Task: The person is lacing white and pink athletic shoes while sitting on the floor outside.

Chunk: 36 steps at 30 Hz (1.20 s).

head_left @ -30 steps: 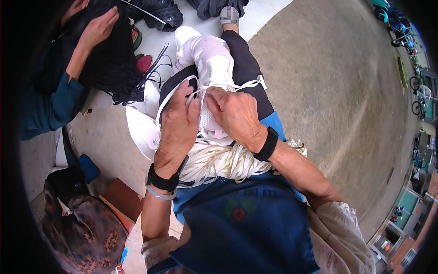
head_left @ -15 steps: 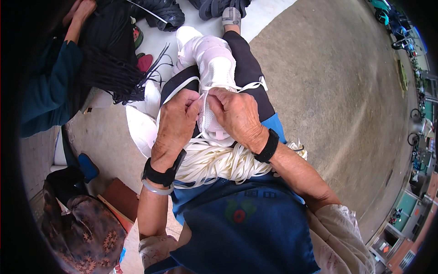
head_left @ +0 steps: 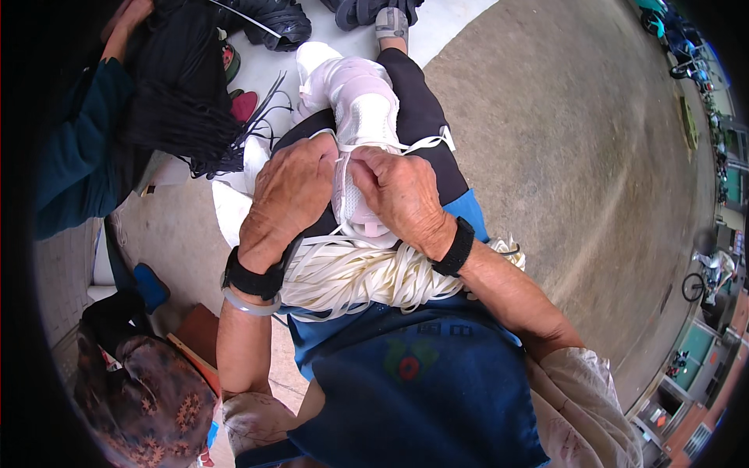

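Note:
A white and pale pink shoe upper (head_left: pixel 347 204) lies across my lap, its mesh tongue toward me. More such shoe uppers (head_left: pixel 355 84) extend beyond it in a row along my dark trousers. My left hand (head_left: pixel 290 191) is closed at the left of the upper, pinching a white shoelace (head_left: pixel 341 158) that runs to the eyelet edge; its fingertips are partly hidden. Across the opening, my right hand (head_left: pixel 404 191) has thumb and fingers closed on the upper's lacing edge. A loose lace end (head_left: pixel 431 142) sticks out to the right. Below both hands rests a bundle of cream shoelaces (head_left: pixel 374 273).
At the left, another person's arm (head_left: pixel 82 168) is beside a heap of black laces (head_left: pixel 183 125). White pieces (head_left: pixel 232 209) lie left of my knee. A patterned cloth (head_left: pixel 160 398) covers something at lower left. Concrete floor (head_left: pixel 546 140) stretches right toward parked motorbikes (head_left: pixel 686 58).
My left hand has shifted left and slightly up, away from the upper's opening, turning its back more upward. My right hand stays almost in place at the lacing edge.

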Motion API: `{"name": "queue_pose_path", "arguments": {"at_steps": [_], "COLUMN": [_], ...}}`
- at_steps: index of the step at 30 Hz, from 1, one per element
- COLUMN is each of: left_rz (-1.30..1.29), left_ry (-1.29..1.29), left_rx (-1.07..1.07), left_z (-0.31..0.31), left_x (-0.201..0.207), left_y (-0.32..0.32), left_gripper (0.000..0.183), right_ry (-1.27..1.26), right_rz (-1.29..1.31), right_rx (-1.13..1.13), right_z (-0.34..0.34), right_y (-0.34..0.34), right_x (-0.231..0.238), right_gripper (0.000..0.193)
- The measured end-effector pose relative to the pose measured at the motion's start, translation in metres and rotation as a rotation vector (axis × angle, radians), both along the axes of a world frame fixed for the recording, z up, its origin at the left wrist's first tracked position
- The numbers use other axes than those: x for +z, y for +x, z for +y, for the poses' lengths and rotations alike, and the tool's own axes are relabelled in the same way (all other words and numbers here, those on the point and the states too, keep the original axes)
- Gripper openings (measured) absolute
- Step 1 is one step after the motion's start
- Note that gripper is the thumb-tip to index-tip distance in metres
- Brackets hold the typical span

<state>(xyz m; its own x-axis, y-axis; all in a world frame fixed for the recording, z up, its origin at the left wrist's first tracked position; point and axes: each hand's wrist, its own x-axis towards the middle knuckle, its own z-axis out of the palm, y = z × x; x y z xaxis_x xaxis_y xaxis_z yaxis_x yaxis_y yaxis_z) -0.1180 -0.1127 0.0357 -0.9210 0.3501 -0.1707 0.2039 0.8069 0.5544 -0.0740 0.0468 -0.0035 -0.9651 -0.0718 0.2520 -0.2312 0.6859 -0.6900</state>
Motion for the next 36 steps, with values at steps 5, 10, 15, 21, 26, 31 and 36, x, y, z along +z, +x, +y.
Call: {"name": "queue_pose_path", "arguments": {"at_steps": [5, 10, 15, 21, 26, 31, 36], "left_rz": [0.051, 0.086, 0.044, -0.457, 0.134, -0.102, 0.093], "left_ry": [-0.018, -0.165, 0.062, 0.353, 0.352, 0.463, 0.401], "left_rx": [-0.093, -0.213, -0.216, 0.342, 0.161, 0.306, 0.122], "left_z": [-0.004, 0.009, -0.007, -0.002, 0.001, 0.004, 0.005], "left_x": [-0.001, 0.015, 0.004, -0.004, -0.027, -0.02, -0.02], "left_y": [-0.01, -0.015, -0.026, -0.009, 0.017, 0.022, 0.023], "left_gripper": [0.017, 0.013, 0.012, 0.014, 0.011, 0.011, 0.017], "right_ry": [0.0, 0.013, -0.013, -0.01, 0.025, 0.196, 0.34], "right_rz": [-0.026, -0.148, -0.134, 0.008, 0.014, -0.096, 0.056], "right_rx": [0.0, -0.023, -0.027, -0.022, -0.032, 0.034, 0.149], "right_z": [-0.002, 0.0, -0.002, -0.001, -0.006, -0.004, 0.003], "right_y": [0.0, 0.001, 0.001, 0.001, 0.0, -0.004, 0.001], "right_x": [0.003, 0.005, 0.007, 0.003, 0.001, 0.007, 0.009], "right_gripper": [0.018, 0.016, 0.017, 0.014, 0.014, 0.016, 0.017]}}
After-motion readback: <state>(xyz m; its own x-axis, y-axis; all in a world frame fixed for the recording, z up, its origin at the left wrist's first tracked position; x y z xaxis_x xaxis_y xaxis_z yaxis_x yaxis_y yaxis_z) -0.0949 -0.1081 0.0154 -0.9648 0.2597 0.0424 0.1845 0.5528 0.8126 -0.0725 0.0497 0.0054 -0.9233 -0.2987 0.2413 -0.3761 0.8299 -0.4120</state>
